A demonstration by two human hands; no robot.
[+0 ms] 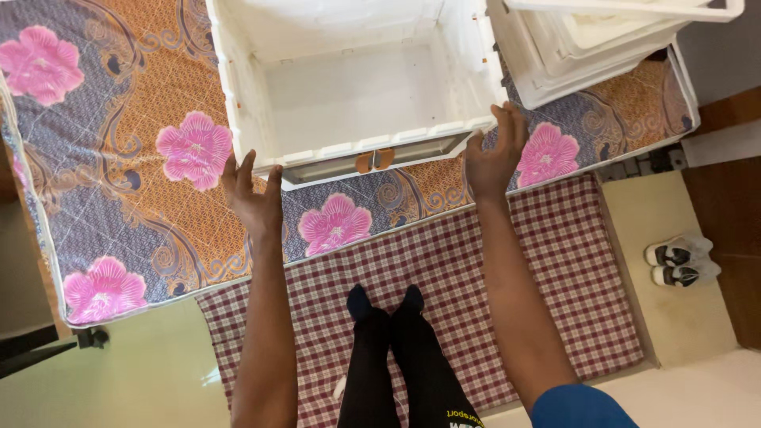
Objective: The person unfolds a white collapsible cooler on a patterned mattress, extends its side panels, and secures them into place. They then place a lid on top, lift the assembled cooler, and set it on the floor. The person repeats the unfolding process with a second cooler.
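A large white open-topped storage box (238, 95) sits on a mattress (119, 158) covered in purple and orange cloth with pink flowers. The box is empty inside and has a clear front panel with two small brown tabs (374, 159). My left hand (252, 198) reaches toward the box's near left corner, fingers spread, just short of it. My right hand (495, 154) is spread at the near right corner, its fingertips touching the box's edge. Neither hand holds anything.
More white boxes (602, 47) are stacked at the back right on the mattress. Below lies a red and white checked mat (555, 261) where my black-clad legs (396, 357) stand. A pair of white shoes (682, 261) rests on the floor at the right.
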